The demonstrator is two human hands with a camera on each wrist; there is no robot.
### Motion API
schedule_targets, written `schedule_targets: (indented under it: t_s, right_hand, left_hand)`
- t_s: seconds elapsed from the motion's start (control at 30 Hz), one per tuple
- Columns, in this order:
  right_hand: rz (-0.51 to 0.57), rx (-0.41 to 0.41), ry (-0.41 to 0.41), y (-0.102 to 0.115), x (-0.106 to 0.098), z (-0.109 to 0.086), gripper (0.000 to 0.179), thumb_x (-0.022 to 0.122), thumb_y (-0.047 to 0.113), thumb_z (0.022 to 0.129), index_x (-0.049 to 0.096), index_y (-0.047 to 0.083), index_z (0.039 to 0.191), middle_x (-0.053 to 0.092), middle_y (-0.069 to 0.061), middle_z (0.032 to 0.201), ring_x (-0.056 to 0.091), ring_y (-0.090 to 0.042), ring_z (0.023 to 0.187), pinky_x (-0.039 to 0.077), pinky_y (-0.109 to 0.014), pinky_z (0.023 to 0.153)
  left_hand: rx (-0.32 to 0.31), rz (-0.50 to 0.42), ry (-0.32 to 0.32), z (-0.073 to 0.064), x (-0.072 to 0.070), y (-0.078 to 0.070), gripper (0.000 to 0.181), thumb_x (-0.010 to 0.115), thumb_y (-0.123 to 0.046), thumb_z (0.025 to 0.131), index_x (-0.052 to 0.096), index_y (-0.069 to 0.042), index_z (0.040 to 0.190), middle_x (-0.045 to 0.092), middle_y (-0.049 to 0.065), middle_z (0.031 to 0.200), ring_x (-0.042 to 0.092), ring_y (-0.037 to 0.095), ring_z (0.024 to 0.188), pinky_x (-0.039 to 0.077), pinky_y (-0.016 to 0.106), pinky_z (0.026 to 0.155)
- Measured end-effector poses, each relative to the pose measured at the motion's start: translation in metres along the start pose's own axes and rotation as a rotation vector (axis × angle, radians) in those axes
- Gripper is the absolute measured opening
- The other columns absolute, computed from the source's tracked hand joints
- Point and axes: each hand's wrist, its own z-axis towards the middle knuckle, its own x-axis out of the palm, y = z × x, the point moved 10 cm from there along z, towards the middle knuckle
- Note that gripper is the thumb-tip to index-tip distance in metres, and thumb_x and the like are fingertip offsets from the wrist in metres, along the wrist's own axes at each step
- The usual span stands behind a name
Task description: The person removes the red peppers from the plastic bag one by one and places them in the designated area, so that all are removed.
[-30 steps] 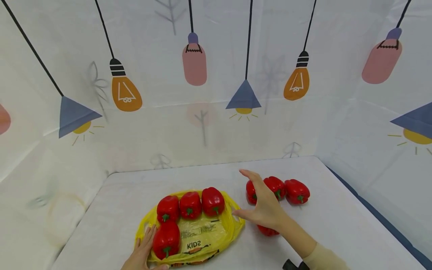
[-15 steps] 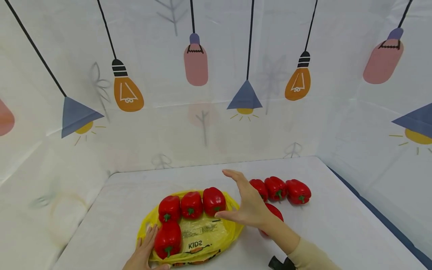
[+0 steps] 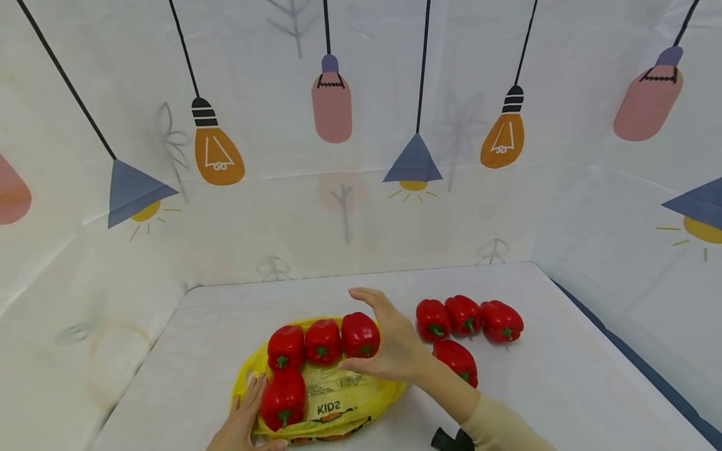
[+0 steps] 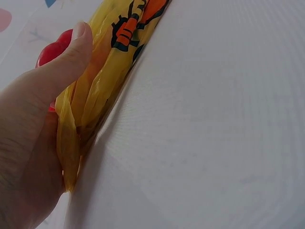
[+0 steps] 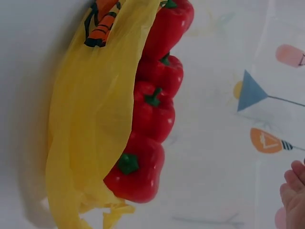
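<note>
A yellow plastic bag [image 3: 256, 363] lies spread on the table, with several red bell peppers [image 3: 284, 398] on it: three in a row at the back, one at the front left. My left hand [image 3: 239, 421] rests against the bag's left edge, fingers fairly straight beside the front pepper; its thumb [image 4: 71, 59] lies over the bag's side in the left wrist view. My right hand [image 3: 397, 351] hovers over the bag's right part, thumb and fingers spread wide with nothing between them, near the rightmost back pepper [image 3: 360, 334]. Its fingers [image 5: 293, 183] barely show in the right wrist view.
To the right of the bag lie several loose red bell peppers: three in a row [image 3: 464, 315] at the back and one [image 3: 455, 360] in front, partly behind my right forearm. The white table [image 3: 564, 376] meets a patterned cloth backdrop [image 3: 361, 207] at the back.
My right hand has moved left, from over the loose peppers to above the bag's right side, uncovering those peppers. My left hand and the peppers have stayed in place.
</note>
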Motion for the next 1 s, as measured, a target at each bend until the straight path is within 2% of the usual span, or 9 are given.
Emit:
schedule_targets:
  t_s: [0.2, 0.47, 0.77, 1.0]
  right_hand:
    - [0.005, -0.077, 0.006, 0.011, 0.012, 0.007, 0.1, 0.086, 0.042, 0.069, 0.03, 0.009, 0.146, 0.038, -0.005, 0.146, 0.045, -0.02, 0.129, 0.046, -0.038, 0.1]
    - [0.012, -0.1, 0.021, 0.021, 0.027, 0.014, 0.1, 0.086, 0.041, 0.069, 0.031, 0.008, 0.145, 0.039, -0.005, 0.145, 0.047, -0.019, 0.127, 0.046, -0.034, 0.099]
    - [0.046, -0.006, 0.077, 0.022, 0.048, 0.019, 0.098, 0.084, 0.046, 0.069, 0.031, 0.015, 0.146, 0.037, 0.002, 0.146, 0.044, -0.012, 0.128, 0.046, -0.033, 0.099]
    - [0.046, 0.014, 0.089, 0.025, 0.059, 0.023, 0.095, 0.083, 0.046, 0.072, 0.032, 0.014, 0.145, 0.038, 0.001, 0.145, 0.049, -0.013, 0.121, 0.048, -0.032, 0.096]
  left_hand:
    - [-0.003, 0.004, -0.008, 0.0, 0.0, 0.001, 0.115, 0.076, -0.054, 0.074, 0.014, 0.007, 0.15, 0.013, 0.028, 0.155, 0.002, 0.048, 0.142, 0.001, 0.071, 0.106]
    - [0.036, 0.005, -0.02, -0.001, -0.001, 0.0, 0.111, 0.074, -0.051, 0.077, 0.013, 0.007, 0.15, 0.012, 0.028, 0.155, 0.003, 0.048, 0.141, 0.001, 0.072, 0.105]
    - [0.076, -0.011, -0.031, -0.003, -0.003, -0.005, 0.109, 0.074, -0.049, 0.078, 0.013, 0.007, 0.15, 0.013, 0.028, 0.155, 0.008, 0.049, 0.14, 0.003, 0.072, 0.104]
    - [0.063, -0.009, -0.035, -0.004, -0.002, -0.005, 0.109, 0.073, -0.051, 0.078, 0.015, 0.006, 0.15, 0.015, 0.029, 0.155, 0.01, 0.05, 0.14, 0.003, 0.071, 0.105]
